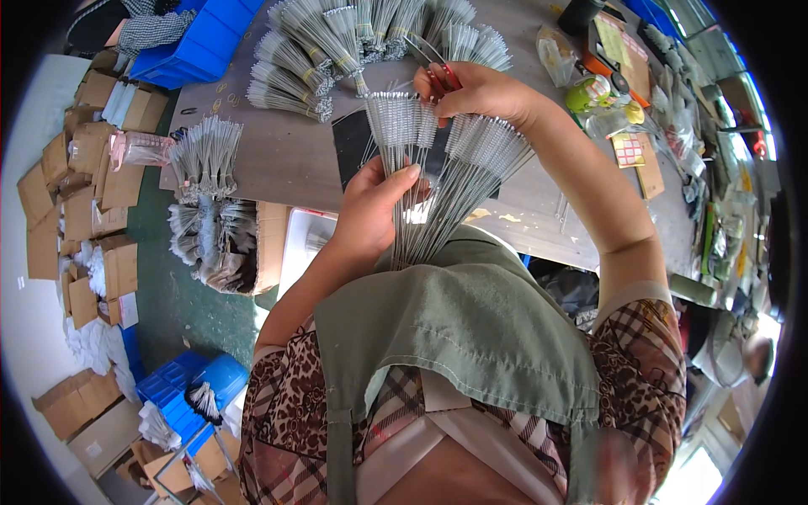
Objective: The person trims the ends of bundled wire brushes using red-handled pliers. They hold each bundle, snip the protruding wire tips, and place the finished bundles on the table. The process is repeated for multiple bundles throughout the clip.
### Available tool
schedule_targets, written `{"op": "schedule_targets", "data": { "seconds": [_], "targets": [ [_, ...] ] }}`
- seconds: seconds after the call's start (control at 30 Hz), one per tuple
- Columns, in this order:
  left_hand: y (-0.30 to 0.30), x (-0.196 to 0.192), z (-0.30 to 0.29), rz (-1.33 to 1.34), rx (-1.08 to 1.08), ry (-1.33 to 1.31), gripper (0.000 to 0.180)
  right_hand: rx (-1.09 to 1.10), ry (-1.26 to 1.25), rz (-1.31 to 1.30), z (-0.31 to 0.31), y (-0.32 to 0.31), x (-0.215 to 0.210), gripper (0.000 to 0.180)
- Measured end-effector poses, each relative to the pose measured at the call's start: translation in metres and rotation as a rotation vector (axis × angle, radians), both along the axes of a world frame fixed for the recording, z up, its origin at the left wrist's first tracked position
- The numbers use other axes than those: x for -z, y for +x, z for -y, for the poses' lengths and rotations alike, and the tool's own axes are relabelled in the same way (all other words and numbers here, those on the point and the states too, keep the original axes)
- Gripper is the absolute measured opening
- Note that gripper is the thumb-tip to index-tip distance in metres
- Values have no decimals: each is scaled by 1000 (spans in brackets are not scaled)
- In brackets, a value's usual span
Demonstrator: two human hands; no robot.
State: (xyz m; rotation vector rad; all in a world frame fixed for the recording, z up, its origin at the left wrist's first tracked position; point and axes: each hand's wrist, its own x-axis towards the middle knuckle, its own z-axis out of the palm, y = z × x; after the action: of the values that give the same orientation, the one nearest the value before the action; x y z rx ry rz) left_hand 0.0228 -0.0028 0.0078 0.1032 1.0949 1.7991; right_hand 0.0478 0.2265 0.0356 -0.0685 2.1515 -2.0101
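Note:
My left hand [370, 206] is closed around the wire stems of a bundle of thin bristle brushes [394, 122], thumb across the front, white bristle ends up. To its right, a second fan of the same brushes [484, 151] leans outward, its stems converging low against my green apron [454, 290]. Red-handled scissors [446, 78] are in my right hand [484, 91], just above the bristle tips. Their metal blades point up and to the left, away from my body. My right fingertips are close to the brush tips; whether they touch is unclear.
Tied brush bundles [290, 71] lie along the table's far side, with another stack [206, 156] at its left edge. A blue bin [189, 46] stands far left. A dark mat [352, 143] lies under the brushes. Cardboard boxes [84, 202] line the left wall.

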Motion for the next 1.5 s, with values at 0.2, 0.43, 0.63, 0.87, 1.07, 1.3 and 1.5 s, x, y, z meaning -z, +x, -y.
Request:
{"op": "schedule_targets", "data": {
  "seconds": [0.2,0.43,0.63,0.87,1.07,1.3,1.5],
  "targets": [
    [0,-2,-3,19,14,-15,12,74,-79,55,3,1,-2,20],
    [-1,-5,-9,19,45,15,16,50,-111,-34,0,0,8,27],
    [-8,2,-8,8,49,17,16,11,-236,-4,-2,-4,1,26],
    [-10,-6,-9,-17,14,8,17,-7,-312,-93,-5,-10,2,28],
    [-14,-6,-7,-91,-26,-24,15,67,-287,-8,2,-12,-3,20],
    [-18,2,-10,-77,21,-29,17,86,-244,22,3,-12,-8,25],
    [-21,-4,-8,-28,56,22,20,54,-305,64,2,-16,-7,22]
  ]
}}
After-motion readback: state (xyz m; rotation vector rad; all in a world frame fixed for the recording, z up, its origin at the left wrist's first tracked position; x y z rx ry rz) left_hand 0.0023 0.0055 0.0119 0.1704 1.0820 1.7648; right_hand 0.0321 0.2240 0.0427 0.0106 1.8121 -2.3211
